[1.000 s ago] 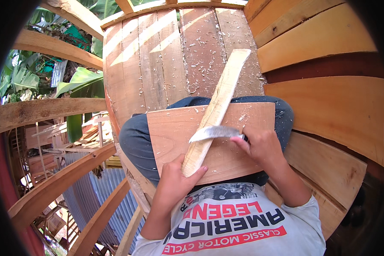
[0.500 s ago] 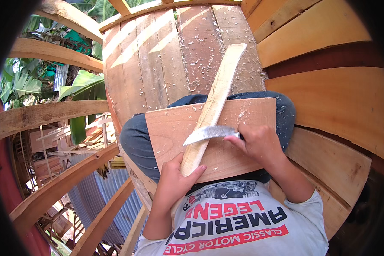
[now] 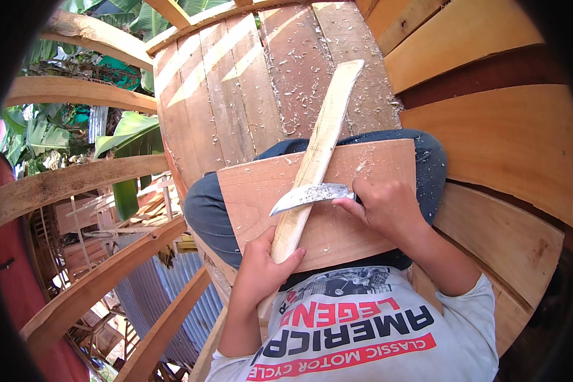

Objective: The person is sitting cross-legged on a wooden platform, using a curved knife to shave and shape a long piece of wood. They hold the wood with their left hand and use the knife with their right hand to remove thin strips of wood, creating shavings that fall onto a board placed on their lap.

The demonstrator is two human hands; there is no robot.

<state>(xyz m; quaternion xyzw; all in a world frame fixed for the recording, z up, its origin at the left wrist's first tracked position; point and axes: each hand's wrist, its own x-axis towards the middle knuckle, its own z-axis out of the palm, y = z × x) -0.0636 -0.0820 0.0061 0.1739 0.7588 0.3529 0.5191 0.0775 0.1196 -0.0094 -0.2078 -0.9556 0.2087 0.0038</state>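
Plank floor (image 3: 235, 95) underfoot, reddish-brown boards side by side, strewn with pale wood shavings (image 3: 299, 70). Sunlight falls in bright diagonal bands across floor. Right of floor: wider curved planks (image 3: 490, 134), orange-tan, stacked like hull side, dark gap between some. Left of floor: curved timber ribs (image 3: 76, 184), open air between. Beyond ribs: banana leaves (image 3: 127, 134), green foliage. Below floor: corrugated metal sheet (image 3: 146, 299), possibly roof; view distorted there.

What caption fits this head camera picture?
Left hand grips a wooden slat; right hand lays a knife across it.
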